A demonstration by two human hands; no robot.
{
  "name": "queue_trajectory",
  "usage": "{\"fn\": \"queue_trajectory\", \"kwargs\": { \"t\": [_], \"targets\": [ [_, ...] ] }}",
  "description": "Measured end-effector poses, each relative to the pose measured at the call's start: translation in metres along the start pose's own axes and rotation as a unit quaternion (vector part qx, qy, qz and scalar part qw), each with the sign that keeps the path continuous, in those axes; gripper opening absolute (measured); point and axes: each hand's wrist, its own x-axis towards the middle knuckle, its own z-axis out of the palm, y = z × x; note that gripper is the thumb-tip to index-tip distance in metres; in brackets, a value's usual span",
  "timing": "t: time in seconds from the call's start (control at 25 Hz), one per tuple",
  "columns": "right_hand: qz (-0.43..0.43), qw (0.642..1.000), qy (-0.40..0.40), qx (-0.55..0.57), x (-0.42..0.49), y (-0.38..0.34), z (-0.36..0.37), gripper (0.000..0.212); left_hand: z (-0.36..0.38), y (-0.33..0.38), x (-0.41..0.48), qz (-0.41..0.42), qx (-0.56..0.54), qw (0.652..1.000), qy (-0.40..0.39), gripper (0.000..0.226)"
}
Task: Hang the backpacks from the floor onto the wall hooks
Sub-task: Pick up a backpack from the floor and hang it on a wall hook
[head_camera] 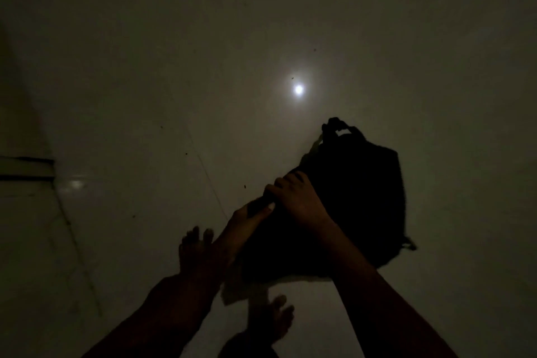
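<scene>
The room is very dark. A black backpack (pixel 357 197) is at the lower right of the view, over the pale tiled floor, with a loop handle showing at its far end. My right hand (pixel 296 197) is shut on the near upper edge of the backpack. My left hand (pixel 247 219) grips the same edge just below and to the left, its thumb across the fabric. Whether the bag still touches the floor I cannot tell. No wall hooks are in view.
The glossy tiled floor (pixel 174 96) fills the view, with a bright lamp reflection (pixel 298 89) in the middle. My bare feet (pixel 194 250) stand below the bag. A low step or wall base (pixel 26 167) runs along the left edge.
</scene>
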Motion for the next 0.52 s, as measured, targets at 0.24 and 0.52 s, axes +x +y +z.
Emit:
{"fn": "queue_trajectory", "kwargs": {
  "t": [0.24,0.52],
  "targets": [
    [0.021,0.985,0.03,0.167,-0.058,-0.057,-0.164,0.035,-0.028,0.085,-0.154,0.096,0.107,0.99,0.005,0.048],
    [0.158,0.856,0.046,0.491,-0.15,-0.156,-0.295,0.054,-0.022,0.146,-0.304,0.003,-0.137,0.981,0.139,0.045]
  ]
}}
